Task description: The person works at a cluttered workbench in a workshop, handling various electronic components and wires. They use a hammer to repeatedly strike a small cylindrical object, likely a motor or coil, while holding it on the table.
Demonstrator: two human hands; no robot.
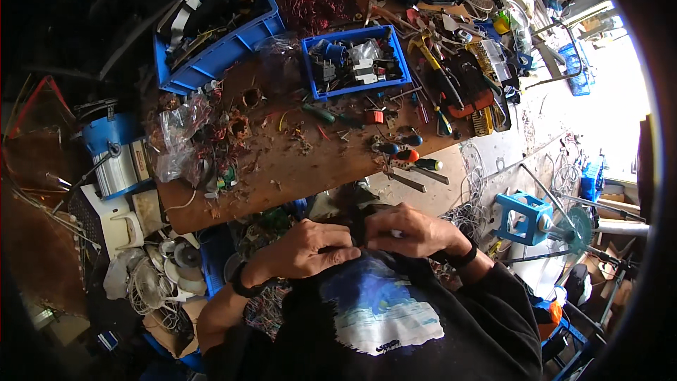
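Both my hands meet low at the front of my black printed shirt (388, 310), just off the near edge of the wooden workbench (282, 162). The fingers of my left hand (314, 248) are curled closed, thumb pointing toward the right hand. Closed in a pinch, my right hand (409, 231) shows a small pale spot between its fingers. Something dark lies between the two hands; what they grip is hidden by the fingers. Nearest on the bench are screwdrivers (405, 148) with blue and orange handles and two flat metal strips (407, 182).
A blue tray (307, 63) of electrical parts and a larger blue crate (233, 46) stand on the bench. A hammer (437, 67) lies among tools at right. Wire scraps and clear plastic bags (180, 134) cover the left end. A blue stool-like frame (522, 215) stands at right.
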